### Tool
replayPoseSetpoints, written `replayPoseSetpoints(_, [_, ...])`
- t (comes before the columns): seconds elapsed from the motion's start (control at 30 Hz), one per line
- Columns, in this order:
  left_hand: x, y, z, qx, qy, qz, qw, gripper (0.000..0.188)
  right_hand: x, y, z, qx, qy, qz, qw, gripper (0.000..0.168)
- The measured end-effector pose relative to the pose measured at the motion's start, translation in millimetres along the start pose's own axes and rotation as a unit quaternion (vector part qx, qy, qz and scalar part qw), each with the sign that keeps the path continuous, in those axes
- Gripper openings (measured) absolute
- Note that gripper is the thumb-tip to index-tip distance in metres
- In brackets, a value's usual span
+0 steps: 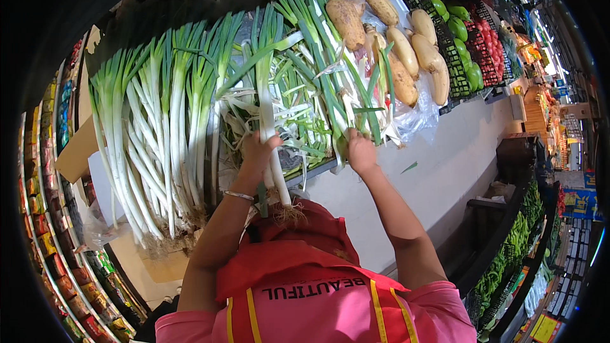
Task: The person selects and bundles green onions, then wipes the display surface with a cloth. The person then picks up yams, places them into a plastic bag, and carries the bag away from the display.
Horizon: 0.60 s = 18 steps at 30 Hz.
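My left hand (258,148) is closed around the white stem of a large green onion (266,105), whose roots hang down by my red apron (286,267). At the lower end of other green onions (329,81) is my right hand (360,150), its fingers closed on a leafy piece at the counter's edge. Between my hands lies a heap of stripped onion leaves (300,109). Cleaned long green onions (162,128) lie side by side to the left, roots towards me.
Lotus roots (402,52) on plastic film (419,116) are at the right, beside crates of green vegetables (460,52) and red produce (491,47). Packaged goods fill shelves (52,219) at far left. Green peppers (505,247) stand in a rack at lower right. A cardboard piece (78,150) juts out at left.
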State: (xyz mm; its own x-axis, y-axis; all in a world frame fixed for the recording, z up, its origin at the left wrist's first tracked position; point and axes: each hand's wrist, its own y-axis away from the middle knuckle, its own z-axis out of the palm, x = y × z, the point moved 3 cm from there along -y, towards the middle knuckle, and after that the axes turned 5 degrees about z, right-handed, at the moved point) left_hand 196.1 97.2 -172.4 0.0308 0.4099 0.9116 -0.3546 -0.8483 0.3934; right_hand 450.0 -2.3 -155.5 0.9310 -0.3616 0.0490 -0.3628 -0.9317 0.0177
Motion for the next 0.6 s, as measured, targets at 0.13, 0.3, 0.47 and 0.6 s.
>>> replayPoseSetpoints(0.13, [22.1, 5.1, -21.1, 0.136, -0.404, 0.255, 0.868, 0.042, -4.7, 2.4, -37.9, -0.053, -0.335, 0.103, 0.935, 0.045])
replayPoseSetpoints(0.3, [37.6, 11.6, -31.2, 0.01, -0.209, 0.154, 0.966, 0.047, -3.9, 15.0, -28.6, -0.202, -0.635, 0.243, 0.705, 0.033])
replayPoseSetpoints(0.47, [41.1, 33.4, 27.1, -0.146, 0.305, -0.097, 0.936, 0.057, -108.1, 43.4, -48.5, -0.155, -0.714, 0.131, 0.67, 0.039])
replayPoseSetpoints(0.6, [36.5, 33.6, 26.8, -0.162, 0.307, -0.133, 0.928, 0.047, -111.5, 44.4, -46.0, -0.18, -0.784, 0.139, 0.578, 0.035])
